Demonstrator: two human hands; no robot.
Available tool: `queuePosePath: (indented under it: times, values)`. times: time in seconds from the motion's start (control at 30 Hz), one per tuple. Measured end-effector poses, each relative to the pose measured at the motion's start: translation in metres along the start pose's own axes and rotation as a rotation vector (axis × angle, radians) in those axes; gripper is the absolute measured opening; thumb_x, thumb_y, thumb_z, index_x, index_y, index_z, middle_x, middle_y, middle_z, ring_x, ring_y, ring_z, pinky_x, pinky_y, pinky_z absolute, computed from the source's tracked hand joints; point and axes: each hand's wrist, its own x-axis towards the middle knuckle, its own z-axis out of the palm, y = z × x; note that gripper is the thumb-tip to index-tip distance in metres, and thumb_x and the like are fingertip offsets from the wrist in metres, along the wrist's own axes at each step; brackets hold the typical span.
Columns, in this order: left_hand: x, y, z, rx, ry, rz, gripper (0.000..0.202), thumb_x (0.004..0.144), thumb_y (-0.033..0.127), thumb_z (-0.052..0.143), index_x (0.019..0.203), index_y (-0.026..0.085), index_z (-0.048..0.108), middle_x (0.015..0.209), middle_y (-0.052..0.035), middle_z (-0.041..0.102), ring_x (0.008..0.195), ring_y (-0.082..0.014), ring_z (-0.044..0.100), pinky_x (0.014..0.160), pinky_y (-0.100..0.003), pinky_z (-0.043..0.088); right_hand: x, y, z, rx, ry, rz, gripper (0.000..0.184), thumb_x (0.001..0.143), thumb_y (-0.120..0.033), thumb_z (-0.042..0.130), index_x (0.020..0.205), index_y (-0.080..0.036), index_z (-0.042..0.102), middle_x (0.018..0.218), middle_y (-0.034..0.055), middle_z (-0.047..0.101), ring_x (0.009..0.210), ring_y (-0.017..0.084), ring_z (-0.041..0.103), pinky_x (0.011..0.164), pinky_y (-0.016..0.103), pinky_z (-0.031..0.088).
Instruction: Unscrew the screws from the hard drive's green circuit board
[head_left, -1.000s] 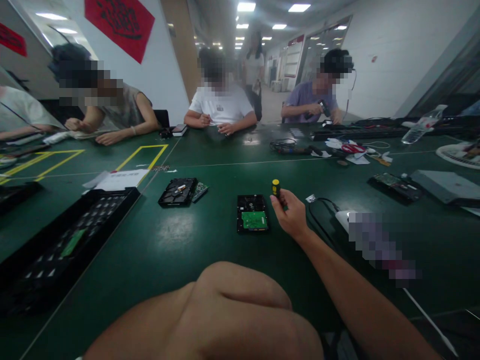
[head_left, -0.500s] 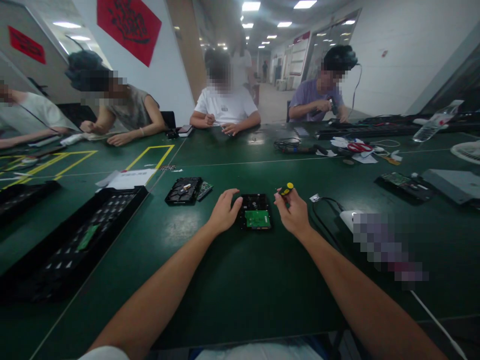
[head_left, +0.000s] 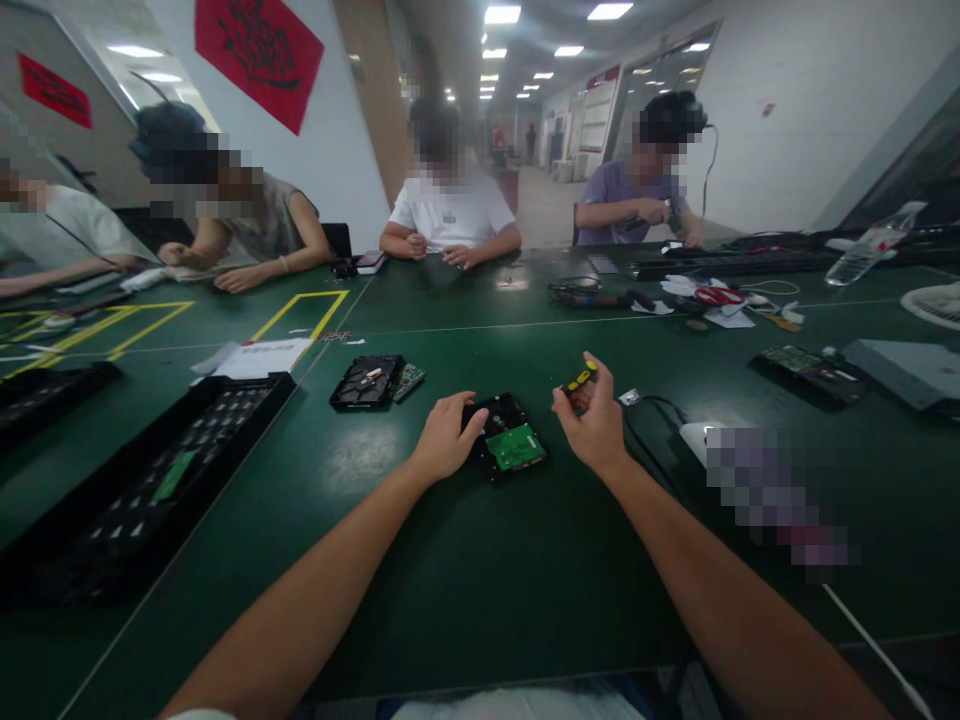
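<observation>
A black hard drive with a green circuit board (head_left: 514, 447) lies in front of me, turned at an angle on the table. My left hand (head_left: 448, 437) grips its left side, thumb over the top edge and fingers at the far left corner. To the right of the drive, my right hand (head_left: 592, 420) is raised a little off it. Its fingers are curled round a small yellow and black screwdriver (head_left: 582, 377), whose tip points left and is hard to make out. Another hard drive (head_left: 367, 382) sits to the left, with a loose circuit board (head_left: 409, 381) beside it.
A long black tray (head_left: 247, 420) with a green board stands at the left. On the right are a white power strip (head_left: 697, 436) with a cable, another drive (head_left: 806, 372) and a grey box (head_left: 896, 370). Several people sit across the green table (head_left: 480, 600).
My left hand has taken hold of the hard drive and turned it, its near side swinging toward me. My right hand has moved slightly right with the screwdriver, which has tilted.
</observation>
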Motion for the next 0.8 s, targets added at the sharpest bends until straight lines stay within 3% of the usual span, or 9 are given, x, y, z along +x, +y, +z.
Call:
queuePosePath:
  times: [0.1, 0.23, 0.4, 0.53, 0.8]
  values:
    - [-0.027, 0.008, -0.008, 0.109, -0.012, 0.028, 0.054, 0.105, 0.055, 0.044, 0.141, 0.016, 0.054, 0.134, -0.0162, 0.062, 0.128, -0.0324, 0.054, 0.112, -0.051, 0.044, 0.0, -0.006, -0.002, 0.018, -0.027, -0.032, 0.085, 0.096, -0.04, 0.068, 0.164, -0.025, 0.018, 0.096, 0.0065, 0.074, 0.072, 0.025, 0.074, 0.075, 0.048, 0.066]
    - [-0.043, 0.021, -0.015, 0.183, -0.047, 0.077, 0.074, 0.097, 0.068, 0.053, 0.151, 0.018, 0.046, 0.14, -0.0185, 0.054, 0.133, -0.037, 0.049, 0.113, -0.057, 0.043, -0.001, -0.013, -0.003, -0.008, -0.06, -0.086, 0.076, 0.098, -0.041, 0.065, 0.162, -0.028, 0.025, 0.101, 0.0078, 0.074, 0.078, 0.025, 0.075, 0.08, 0.048, 0.066]
    - [-0.044, 0.032, -0.022, 0.148, -0.226, 0.349, 0.095, 0.084, 0.078, 0.066, 0.158, 0.024, 0.041, 0.164, -0.0194, 0.03, 0.153, -0.0441, 0.026, 0.124, -0.062, 0.03, -0.004, -0.015, -0.001, -0.015, -0.095, -0.113, 0.067, 0.101, -0.039, 0.062, 0.159, -0.029, 0.03, 0.111, 0.0084, 0.074, 0.084, 0.023, 0.074, 0.086, 0.045, 0.066]
    - [-0.041, 0.032, -0.026, 0.117, -0.283, 0.409, 0.099, 0.076, 0.078, 0.074, 0.156, 0.029, 0.046, 0.165, -0.0169, 0.031, 0.154, -0.047, 0.026, 0.124, -0.065, 0.029, -0.006, -0.016, 0.002, -0.005, -0.097, -0.125, 0.068, 0.1, -0.04, 0.063, 0.158, -0.031, 0.03, 0.117, 0.0089, 0.073, 0.085, 0.022, 0.074, 0.085, 0.045, 0.066]
    - [-0.042, 0.037, -0.017, 0.155, -0.289, 0.5, 0.087, 0.083, 0.074, 0.07, 0.154, 0.026, 0.05, 0.162, -0.0175, 0.04, 0.153, -0.0434, 0.032, 0.125, -0.063, 0.028, -0.008, -0.02, 0.004, -0.023, -0.091, -0.147, 0.07, 0.1, -0.038, 0.063, 0.16, -0.028, 0.027, 0.117, 0.0099, 0.073, 0.086, 0.023, 0.076, 0.085, 0.045, 0.067]
